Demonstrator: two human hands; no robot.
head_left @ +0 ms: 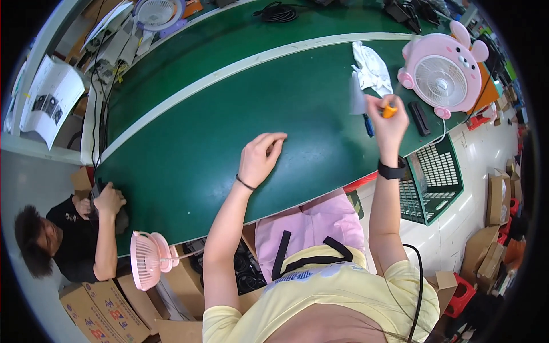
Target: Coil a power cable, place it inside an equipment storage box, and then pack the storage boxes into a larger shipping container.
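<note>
My left hand [260, 160] rests over the green tabletop [206, 137], its fingers curled and the thumb tip meeting the index finger; nothing shows between them. Toward the right end of the table, my right hand [390, 128] is closed around an orange-handled tool [389, 110]; the rest of that tool is too unclear to name its kind. A pale, translucent sheet [357, 96], smeared by motion, is beside the right fingers; whether they hold it I cannot tell. White cloth or plastic [373, 67] lies crumpled beyond this hand. Close by are a blue pen-like object [368, 126] and a dark, long case [419, 118].
A pink animal-shaped fan [440, 80] stands at the table's right end, above a green crate [440, 177]. At the left edge are a small pink fan [150, 260] and a co-worker [68, 228] with hands at the table. Cardboard boxes [106, 311] stand below.
</note>
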